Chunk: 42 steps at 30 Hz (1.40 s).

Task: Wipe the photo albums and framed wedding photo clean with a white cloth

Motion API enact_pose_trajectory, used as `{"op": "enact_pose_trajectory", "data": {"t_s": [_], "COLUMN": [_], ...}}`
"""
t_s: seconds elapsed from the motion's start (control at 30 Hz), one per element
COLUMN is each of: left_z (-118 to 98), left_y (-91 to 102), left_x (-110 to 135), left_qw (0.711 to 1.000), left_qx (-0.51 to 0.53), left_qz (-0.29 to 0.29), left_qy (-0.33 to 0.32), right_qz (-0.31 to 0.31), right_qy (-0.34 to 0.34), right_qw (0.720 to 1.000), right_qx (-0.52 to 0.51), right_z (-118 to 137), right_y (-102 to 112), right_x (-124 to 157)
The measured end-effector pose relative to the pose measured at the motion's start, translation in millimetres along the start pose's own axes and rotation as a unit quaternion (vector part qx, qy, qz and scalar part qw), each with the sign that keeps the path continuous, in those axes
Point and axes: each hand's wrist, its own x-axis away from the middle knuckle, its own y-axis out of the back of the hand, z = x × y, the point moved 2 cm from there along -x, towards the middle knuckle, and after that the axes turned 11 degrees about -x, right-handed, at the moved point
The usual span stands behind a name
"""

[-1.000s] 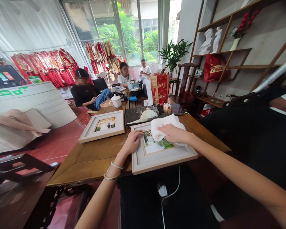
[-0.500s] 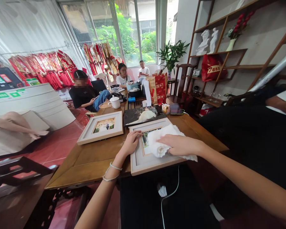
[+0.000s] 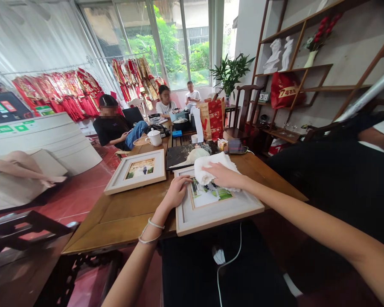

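Note:
A light wooden picture frame point(image 3: 211, 219) lies flat at the near edge of the table, with a photo point(image 3: 211, 197) inside its pale mount. My left hand point(image 3: 176, 192) is closed over the frame's left side, its bent fingertips resting on the mount. Under my right hand point(image 3: 225, 174) is a bunched white cloth point(image 3: 205, 166), gripped and pressed against the upper part of the frame. The cloth hides the top of the photo and the frame's far right corner. A second picture frame point(image 3: 115, 183) lies to the left, apart from both hands.
Behind the near frame lies a dark picture panel point(image 3: 179, 155). A white teapot point(image 3: 154, 137), a paper bag point(image 3: 213, 119) and a small box point(image 3: 222, 145) stand farther back on the wooden table point(image 3: 115, 217). A white cable point(image 3: 232, 259) hangs below the front edge. Several people sit around.
My right hand has slid the cloth away from me, toward the far edge of the frame, uncovering the lower part of the photo. My left hand stays in place.

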Motion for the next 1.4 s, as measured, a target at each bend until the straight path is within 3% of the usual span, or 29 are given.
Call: {"op": "enact_pose_trajectory", "data": {"t_s": [0.13, 0.3, 0.5, 0.73, 0.93, 1.07, 1.2, 1.4], "left_z": [0, -2, -2, -2, -1, -1, -1, -1], "left_y": [0.2, 1.5, 1.4, 2.0, 1.6, 0.5, 0.4, 0.0], "left_x": [0, 1, 2, 2, 2, 2, 1, 0], "left_qw": [1.0, 1.0, 1.0, 1.0, 1.0, 1.0, 1.0, 1.0], "left_qx": [0.001, 0.007, 0.009, 0.006, 0.005, 0.007, 0.004, 0.005], "left_qz": [-0.002, -0.011, -0.013, -0.011, -0.014, -0.016, -0.01, -0.007], "left_qy": [-0.001, 0.003, 0.0, 0.002, 0.008, 0.005, 0.001, -0.001], "right_qz": [0.07, 0.185, 0.179, 0.111, 0.035, -0.023, -0.034, 0.011], "right_qy": [0.033, 0.057, 0.04, 0.008, -0.029, -0.019, -0.022, -0.018], "right_qw": [0.997, 0.981, 0.983, 0.994, 0.998, 0.998, 0.998, 0.999], "right_qx": [-0.003, -0.01, 0.011, 0.008, 0.039, 0.047, 0.046, 0.045], "right_z": [31, 73, 92, 76, 32, 4, -5, 9], "right_y": [-2, 15, 20, -1, -7, -5, -5, -8], "right_x": [14, 51, 84, 72, 38, 20, 7, 1]}}
